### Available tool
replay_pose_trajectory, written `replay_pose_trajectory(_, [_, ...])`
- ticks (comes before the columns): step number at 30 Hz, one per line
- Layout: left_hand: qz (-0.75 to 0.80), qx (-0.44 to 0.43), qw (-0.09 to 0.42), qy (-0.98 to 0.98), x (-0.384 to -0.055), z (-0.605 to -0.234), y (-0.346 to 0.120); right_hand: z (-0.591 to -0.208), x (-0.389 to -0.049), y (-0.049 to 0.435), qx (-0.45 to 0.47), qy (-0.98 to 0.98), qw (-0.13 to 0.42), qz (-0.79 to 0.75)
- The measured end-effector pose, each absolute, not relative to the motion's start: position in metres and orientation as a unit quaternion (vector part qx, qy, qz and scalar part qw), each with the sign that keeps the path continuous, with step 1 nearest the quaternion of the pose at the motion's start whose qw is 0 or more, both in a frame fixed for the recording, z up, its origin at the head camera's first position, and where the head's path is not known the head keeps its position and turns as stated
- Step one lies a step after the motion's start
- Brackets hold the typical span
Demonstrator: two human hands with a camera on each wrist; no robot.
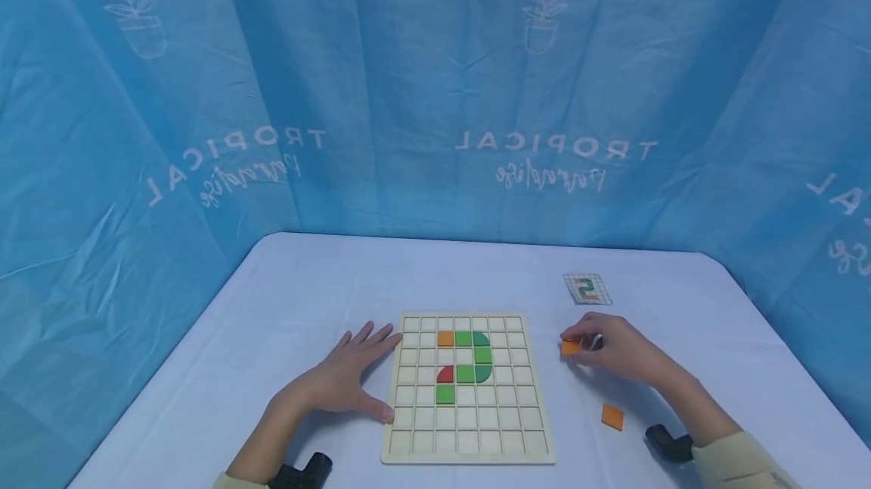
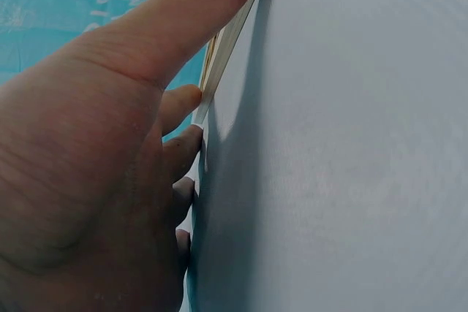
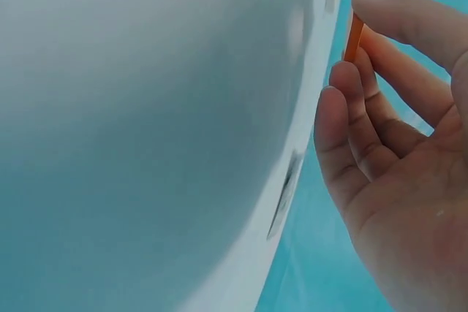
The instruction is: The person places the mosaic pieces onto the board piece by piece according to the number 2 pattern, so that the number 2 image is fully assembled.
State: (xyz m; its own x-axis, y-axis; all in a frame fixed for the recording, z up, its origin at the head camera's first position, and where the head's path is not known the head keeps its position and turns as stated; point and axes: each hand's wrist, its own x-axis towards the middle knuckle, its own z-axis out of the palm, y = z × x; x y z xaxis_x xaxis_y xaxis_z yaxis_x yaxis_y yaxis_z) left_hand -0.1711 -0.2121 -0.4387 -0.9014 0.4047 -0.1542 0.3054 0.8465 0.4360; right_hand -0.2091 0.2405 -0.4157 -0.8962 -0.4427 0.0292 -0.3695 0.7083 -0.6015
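Note:
My right hand (image 1: pixel 609 345) pinches an orange square tile (image 1: pixel 570 348) between thumb and fingers, just right of the board; the right wrist view shows the tile (image 3: pixel 354 39) edge-on. With fingers spread and straight, my left hand (image 1: pixel 347 376) touches the left edge of the wooden grid board (image 1: pixel 469 456). On the board, one orange square (image 1: pixel 445 338), several green pieces (image 1: pixel 483 354) and a red quarter-round piece (image 1: pixel 445 375) form a curved figure. A second orange tile (image 1: pixel 612 417) lies loose on the table, below my right hand.
A small pattern card (image 1: pixel 587 289) with a similar coloured figure lies beyond my right hand. White cloth covers the table (image 1: pixel 327 270). A blue printed curtain (image 1: pixel 435 96) hangs behind it and along the sides. Black wrist devices (image 1: pixel 670 444) sit at both wrists.

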Motion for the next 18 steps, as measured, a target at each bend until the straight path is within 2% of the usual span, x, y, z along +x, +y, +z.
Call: replay_pose_trajectory(18, [0.213, 0.198, 0.122, 0.949, -0.170, -0.438, -0.214, -0.406, -0.192, 0.199, -0.233, 0.913, 0.057, -0.330])
